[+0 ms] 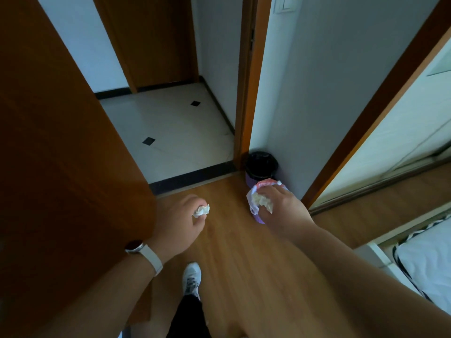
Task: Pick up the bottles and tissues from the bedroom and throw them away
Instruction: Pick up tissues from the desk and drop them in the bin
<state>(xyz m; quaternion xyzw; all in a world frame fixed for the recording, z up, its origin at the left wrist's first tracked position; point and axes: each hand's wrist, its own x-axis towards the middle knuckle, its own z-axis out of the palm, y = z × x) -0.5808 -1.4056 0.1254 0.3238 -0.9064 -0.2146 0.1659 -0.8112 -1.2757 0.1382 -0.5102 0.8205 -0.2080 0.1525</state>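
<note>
Both my hands full, standing by the bin at the bedroom door.

My left hand (181, 217) has its fingers (195, 198) closed on a crumpled tissue (202, 210). My right hand (280, 203) grips a bottle (255, 198) with a red cap end, another wad of tissue (262, 201) pressed against it. Both hang over the wooden floor (244, 252). Just beyond my right hand, the black-lined bin (261, 164) stands in the corner beside the door frame (244, 93).

Left tissue (202, 211): white, crumpled, pinched in fingertips.
Right tissue (262, 201): crumpled, pressed against bottle.
Bottle (253, 198): purple-labelled, mostly hidden.
</note>
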